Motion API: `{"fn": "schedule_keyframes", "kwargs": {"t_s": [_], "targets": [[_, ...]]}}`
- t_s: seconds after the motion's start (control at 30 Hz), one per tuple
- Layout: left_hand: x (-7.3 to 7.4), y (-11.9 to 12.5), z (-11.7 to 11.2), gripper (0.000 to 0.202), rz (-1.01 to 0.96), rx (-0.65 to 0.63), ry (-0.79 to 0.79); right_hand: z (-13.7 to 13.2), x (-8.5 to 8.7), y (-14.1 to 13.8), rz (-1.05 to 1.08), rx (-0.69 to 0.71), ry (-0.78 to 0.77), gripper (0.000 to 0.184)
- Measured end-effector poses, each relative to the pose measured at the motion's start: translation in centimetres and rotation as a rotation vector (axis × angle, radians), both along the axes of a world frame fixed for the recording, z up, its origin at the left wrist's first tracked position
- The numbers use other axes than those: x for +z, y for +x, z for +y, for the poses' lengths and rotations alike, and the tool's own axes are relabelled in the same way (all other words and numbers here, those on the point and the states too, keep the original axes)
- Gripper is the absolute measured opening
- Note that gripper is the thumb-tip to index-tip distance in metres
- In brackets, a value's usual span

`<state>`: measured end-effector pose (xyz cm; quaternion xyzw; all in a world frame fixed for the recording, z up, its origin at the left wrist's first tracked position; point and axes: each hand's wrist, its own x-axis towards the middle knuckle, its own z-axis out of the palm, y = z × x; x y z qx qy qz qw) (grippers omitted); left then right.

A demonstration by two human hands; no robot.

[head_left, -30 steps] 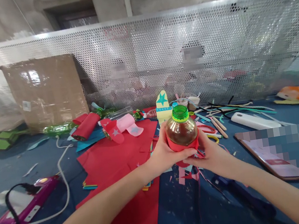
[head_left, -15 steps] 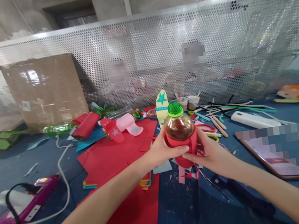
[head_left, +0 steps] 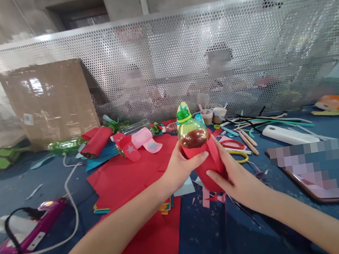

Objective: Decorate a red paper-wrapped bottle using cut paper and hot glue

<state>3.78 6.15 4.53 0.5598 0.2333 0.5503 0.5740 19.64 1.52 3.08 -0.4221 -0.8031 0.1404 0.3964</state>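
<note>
Between my two hands is a clear plastic bottle (head_left: 194, 137) with a green neck and a red paper wrap (head_left: 210, 174) around its body. It tilts, with the neck leaning to the left. My left hand (head_left: 182, 166) is closed around its left side, thumb across the front of the wrap. On the right side, my right hand (head_left: 235, 174) grips the lower part, its thumb pressed on the red paper. A strip of the wrap stands out near my right fingers. Behind the bottle, a yellow paper piece with a teal star (head_left: 182, 107) is mostly hidden.
Red paper sheets (head_left: 132, 179) cover the table left of centre. Paper-wrapped bottles (head_left: 98, 142) lie behind them. A purple power strip (head_left: 34, 232) with cables sits at left, a phone (head_left: 311, 178) at right. Scissors (head_left: 239, 157) lie beyond my right hand. A perforated screen (head_left: 169, 38) stands behind.
The bottle has gone from nearly upright to leaning, its neck shifting left and its base right. Both hands keep hold and have turned with it.
</note>
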Motion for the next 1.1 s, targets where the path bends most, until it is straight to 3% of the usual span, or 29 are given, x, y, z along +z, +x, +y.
{"fn": "schedule_keyframes", "kwargs": {"t_s": [0.13, 0.27, 0.37, 0.5, 0.7, 0.9, 1.1], "targets": [[-0.5, 0.6, -0.5, 0.046, -0.075, -0.003, -0.061, -0.6, -0.7, -0.7, -0.088, -0.068, 0.065, 0.068], [-1.0, 1.1, -1.0, 0.048, -0.097, 0.051, -0.099, -0.8, -1.5, -1.3, -0.169, -0.142, 0.158, 0.085], [-1.3, 1.3, -1.3, 0.051, -0.13, 0.041, -0.127, -0.9, -1.4, -1.5, -0.217, -0.189, 0.23, 0.086], [-0.8, 1.3, -1.6, 0.056, -0.17, 0.002, -0.127, -1.2, -0.7, -1.6, -0.245, -0.198, 0.285, 0.083], [0.7, 0.9, -1.8, 0.048, -0.209, -0.006, -0.143, -1.4, 0.1, -1.3, -0.291, -0.217, 0.328, 0.08], [0.8, 0.4, -0.3, 0.042, -0.175, -0.048, -0.207, -0.1, 1.6, 0.7, -0.353, -0.177, 0.191, 0.067], [0.4, -1.4, 2.7, 0.042, -0.116, 0.106, -0.359, 1.1, 2.4, 2.8, -0.17, -0.002, -0.281, 0.087]]}}
